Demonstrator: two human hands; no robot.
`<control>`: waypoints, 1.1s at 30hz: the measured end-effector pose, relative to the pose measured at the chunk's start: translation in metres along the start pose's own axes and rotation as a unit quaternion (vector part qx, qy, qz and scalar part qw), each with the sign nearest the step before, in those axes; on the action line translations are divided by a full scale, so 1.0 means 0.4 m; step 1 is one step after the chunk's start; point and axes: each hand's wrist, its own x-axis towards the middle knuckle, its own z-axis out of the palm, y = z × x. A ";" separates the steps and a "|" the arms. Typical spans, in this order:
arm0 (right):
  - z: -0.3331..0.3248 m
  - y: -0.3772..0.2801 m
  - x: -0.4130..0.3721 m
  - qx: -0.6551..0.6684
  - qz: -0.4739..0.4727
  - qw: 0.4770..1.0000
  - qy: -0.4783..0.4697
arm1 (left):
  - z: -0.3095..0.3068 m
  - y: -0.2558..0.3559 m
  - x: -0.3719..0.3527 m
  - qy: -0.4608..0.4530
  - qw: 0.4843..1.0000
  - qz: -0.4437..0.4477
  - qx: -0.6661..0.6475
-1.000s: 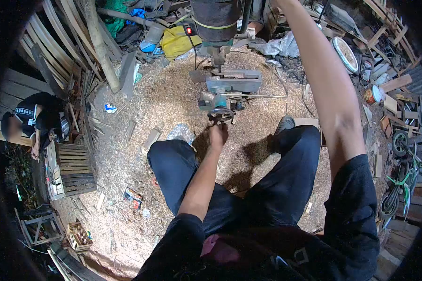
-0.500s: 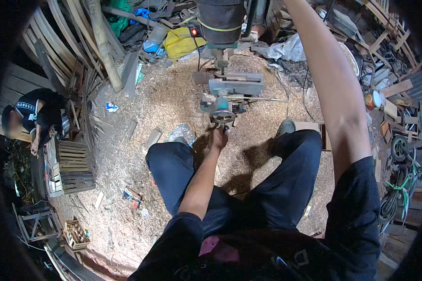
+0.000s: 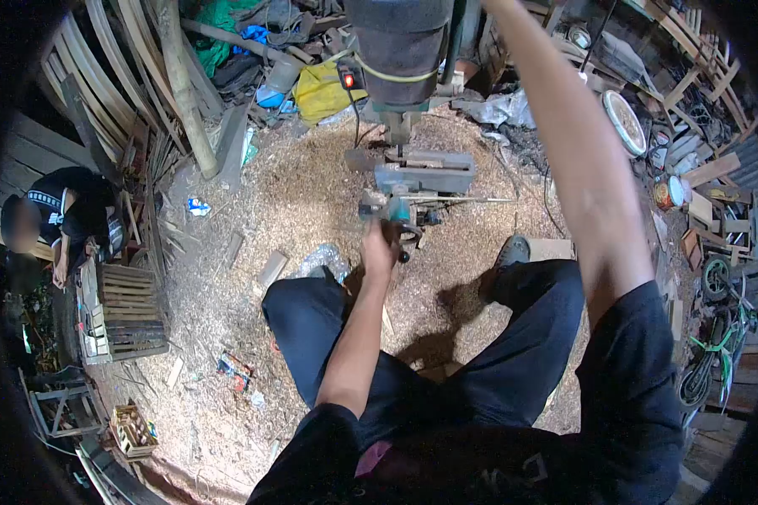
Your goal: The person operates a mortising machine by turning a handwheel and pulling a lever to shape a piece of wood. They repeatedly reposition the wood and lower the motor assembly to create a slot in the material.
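Observation:
My left hand [image 3: 381, 246] is closed on the rim of the round handwheel [image 3: 406, 233], at the near end of a metal vise. Beyond it lie the vise's grey body [image 3: 425, 175] and a thin rod [image 3: 472, 199] pointing right. Over the vise hangs the drill-like machine's spindle [image 3: 398, 126], under a large dark motor housing [image 3: 398, 50]. My right forearm [image 3: 577, 143] reaches up past the top edge, so the right hand is out of the frame.
A person [image 3: 63, 210] sits at the left beside a slatted wooden crate [image 3: 130, 307]. A yellow bag [image 3: 322, 91] lies behind the machine. Wood shavings cover the floor [image 3: 227, 328]. A green bicycle-like vehicle [image 3: 720, 337] stands at the right, near wood scraps.
My left hand has moved slightly left and round the handwheel's side. My right forearm has shifted a little left. The motor housing appears lower and larger in view.

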 end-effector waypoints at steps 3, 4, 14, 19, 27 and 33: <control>0.005 0.046 -0.085 0.089 0.036 0.994 -0.053 | -0.062 0.116 0.115 0.050 0.990 -0.001 -0.133; 0.008 0.045 -0.113 0.059 0.007 0.998 -0.033 | -0.088 0.159 0.164 0.081 0.987 0.061 -0.123; 0.009 0.020 -0.140 0.049 0.084 0.994 -0.042 | -0.330 0.626 0.594 0.269 0.870 0.412 -0.016; 0.020 0.030 -0.090 -0.035 0.096 0.992 -0.072 | -0.322 0.642 0.628 0.257 0.874 0.413 -0.014; 0.050 0.083 -0.132 0.000 0.140 0.988 -0.071 | -0.345 0.584 0.532 0.212 0.924 0.314 -0.043; -0.026 0.071 -0.103 0.055 0.093 0.986 -0.127 | -0.149 0.136 0.245 0.050 0.997 0.020 -0.060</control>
